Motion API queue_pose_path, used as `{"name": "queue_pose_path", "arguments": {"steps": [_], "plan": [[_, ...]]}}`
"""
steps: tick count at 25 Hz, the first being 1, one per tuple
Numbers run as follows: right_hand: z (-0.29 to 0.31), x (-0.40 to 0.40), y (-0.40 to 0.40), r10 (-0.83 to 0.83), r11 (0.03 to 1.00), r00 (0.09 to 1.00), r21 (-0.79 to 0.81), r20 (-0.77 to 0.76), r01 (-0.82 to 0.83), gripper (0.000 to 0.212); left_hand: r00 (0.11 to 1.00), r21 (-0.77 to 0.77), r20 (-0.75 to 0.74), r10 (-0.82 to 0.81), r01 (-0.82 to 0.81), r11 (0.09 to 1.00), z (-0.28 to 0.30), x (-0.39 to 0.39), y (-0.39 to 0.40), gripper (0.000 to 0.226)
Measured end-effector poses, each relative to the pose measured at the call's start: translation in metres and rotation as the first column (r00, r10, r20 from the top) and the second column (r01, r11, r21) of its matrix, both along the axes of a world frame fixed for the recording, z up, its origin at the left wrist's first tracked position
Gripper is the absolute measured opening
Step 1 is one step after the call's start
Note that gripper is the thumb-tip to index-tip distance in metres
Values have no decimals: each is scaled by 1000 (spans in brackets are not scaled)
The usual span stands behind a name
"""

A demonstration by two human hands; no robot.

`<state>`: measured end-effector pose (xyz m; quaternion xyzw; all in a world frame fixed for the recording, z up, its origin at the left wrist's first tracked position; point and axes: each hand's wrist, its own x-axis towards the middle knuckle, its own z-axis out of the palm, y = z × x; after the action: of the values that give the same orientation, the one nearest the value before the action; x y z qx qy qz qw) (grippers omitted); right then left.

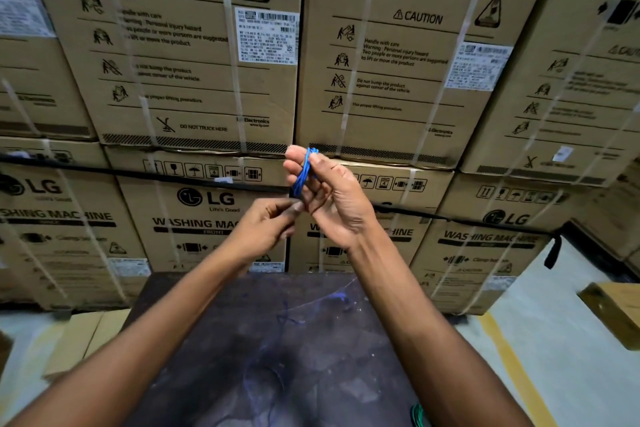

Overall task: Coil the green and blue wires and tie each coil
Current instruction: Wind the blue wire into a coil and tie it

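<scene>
Both forearms reach up and forward over the counter, the hands meeting in the air above its far edge. The right hand is raised with its palm turned toward the left, fingers curled, and its grip holds a small bundle of blue wire between thumb and fingers. The left hand sits just below and to the left, its fingertips pinched together at the lower end of that bundle; motion blur hides exactly what they pinch there.

The blue wire is wound into a narrow, elongated coil of several strands, standing nearly upright, its top loop poking out above the right fingers. A bit of green wire lies at the near right edge of the counter, mostly cut off by the frame. The counter top is dark and scuffed, with blue scribble marks.

Behind stand stacked cardboard boxes bound with pale straps. They read "LG", "Life's Good", "WASHING MACHINE", "CAUTION", "Clamp bottom", "Handle with care", "DO NOT TRUCK HERE" and "LG Electronics", with white barcode labels.
</scene>
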<state>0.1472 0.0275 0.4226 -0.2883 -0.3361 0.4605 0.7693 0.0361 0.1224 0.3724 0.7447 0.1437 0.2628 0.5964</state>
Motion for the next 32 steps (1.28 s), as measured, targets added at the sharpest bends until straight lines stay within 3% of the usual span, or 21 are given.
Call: {"name": "queue_pose_path", "arguments": {"steps": [3,6,11,15,17,19,22,24,28,32], "plan": [[-11,2,12,-197,980,980,-22,-14,197,22,993,364,-40,108,-87,927,-6,-9,2,28],[-16,6,22,-380,919,906,-34,185,392,19,958,608,-97,269,-157,778,1,-21,3,30],[-7,14,14,-421,851,650,26,633,525,16,889,792,-6,458,-276,545,42,-36,5,21],[-3,11,11,-369,829,554,-5,747,559,22,877,875,41,479,-263,406,63,-38,7,20],[-3,11,14,-358,819,506,3,785,574,21,875,884,62,481,-272,380,69,-37,7,22],[-4,12,11,-267,856,545,-65,795,514,17,891,870,52,451,-263,418,78,-35,12,19],[-5,12,-4,-43,921,720,-251,693,297,27,972,755,-46,230,-116,645,91,-30,36,7],[-5,11,-12,59,943,786,-293,616,160,35,995,654,-92,45,26,756,96,-23,51,4],[-4,6,-16,145,959,876,-282,461,-10,39,992,486,-25,-126,122,865,93,-8,61,10],[-4,3,-20,167,974,949,-195,268,-117,30,990,97,73,-118,111,989,59,2,62,12]]}}
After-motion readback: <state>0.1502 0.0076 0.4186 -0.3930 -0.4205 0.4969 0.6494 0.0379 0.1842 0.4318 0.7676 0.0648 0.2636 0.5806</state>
